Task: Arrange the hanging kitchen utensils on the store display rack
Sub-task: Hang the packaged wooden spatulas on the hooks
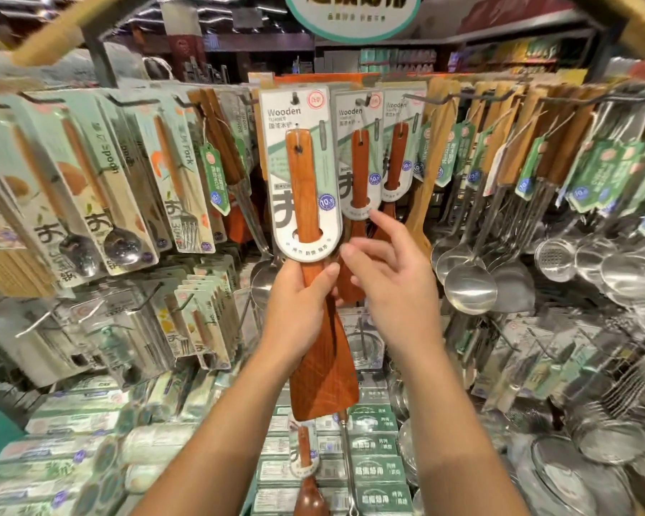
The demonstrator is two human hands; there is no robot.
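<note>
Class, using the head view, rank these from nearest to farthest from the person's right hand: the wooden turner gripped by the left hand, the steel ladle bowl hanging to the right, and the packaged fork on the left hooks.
Measured from the right hand:
1. Wooden turner, just left of it, held by the left hand.
2. Steel ladle bowl, hanging to the right.
3. Packaged fork, far left on the hooks.

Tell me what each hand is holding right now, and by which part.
The left hand grips the wooden turner by its neck, just below the card packaging and above the blade. The right hand holds nothing; its fingers are spread loosely beside the card.
</note>
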